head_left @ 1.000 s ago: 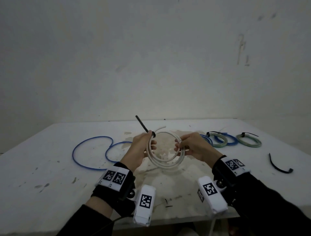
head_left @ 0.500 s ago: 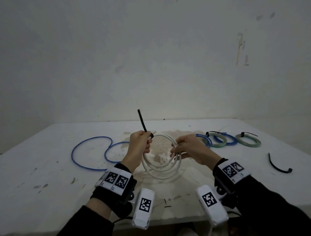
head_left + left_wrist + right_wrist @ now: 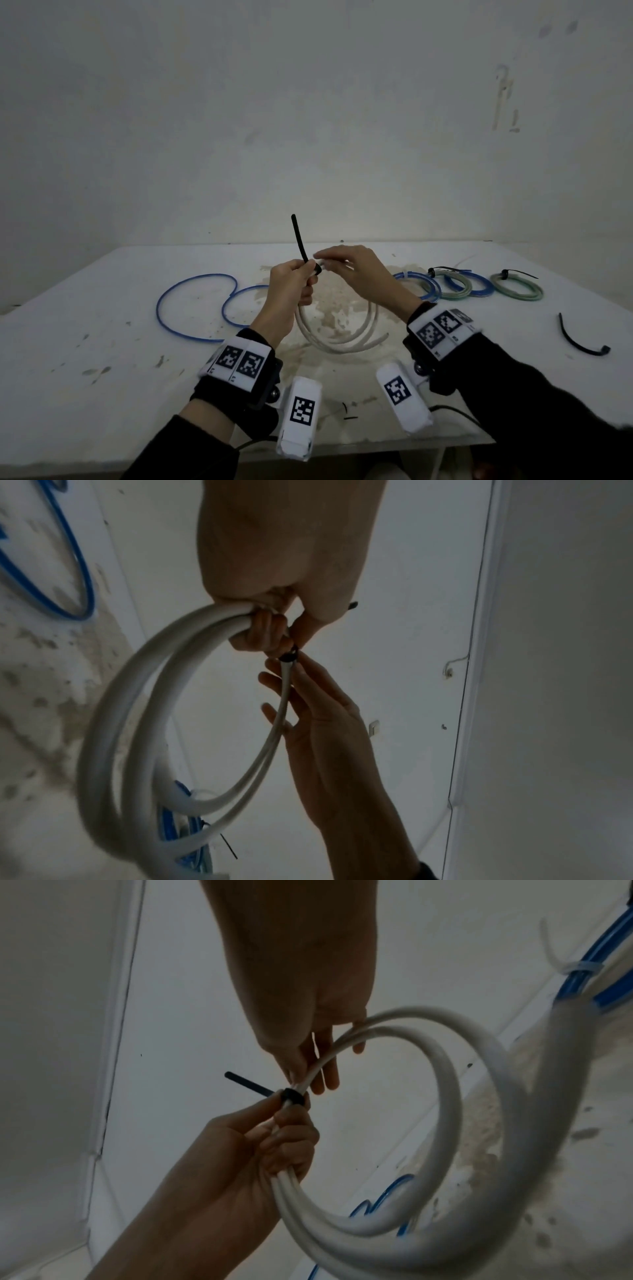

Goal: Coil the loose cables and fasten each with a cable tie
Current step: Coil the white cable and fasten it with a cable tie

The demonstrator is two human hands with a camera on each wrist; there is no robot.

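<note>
A: Head view, entry one. What has changed?

B: The left hand (image 3: 291, 286) has lifted the coiled white round cable (image 3: 339, 329) off the stained white table (image 3: 102, 342); a second ago the coil sat lower, held at both sides. The right hand (image 3: 356, 270) has left the coil's right side and come across to the black plastic cable tie (image 3: 298, 240), whose tail now stands nearly upright.

A: Meaning for the task?

B: Judged: the tie is looped round the strands; pulling it snug comes next. Three tied coils (image 3: 466, 284) lie at the right, a loose blue cable (image 3: 195, 305) at the left, a spare black tie (image 3: 582, 339) far right.

A: Left wrist view?

B: Left fingers (image 3: 263, 631) curled tight round the white strands (image 3: 143, 696), the black tie head (image 3: 289, 656) just beyond them. Right hand (image 3: 322, 718) fingers straight and spread, lying along one thin strand. The coil hangs below in several wide turns, blurred.

A: Right wrist view?

B: Right fingers (image 3: 322, 1074) straight, loosely together, touching the strand beside the tie's black band (image 3: 291, 1096). Left hand (image 3: 274, 1139) grips the bundle beneath, thumb against the band; the tail (image 3: 246, 1083) juts leftward. The cable (image 3: 445, 1096) is smooth, pale, apparently stiffish, its turns not yet drawn close.
</note>
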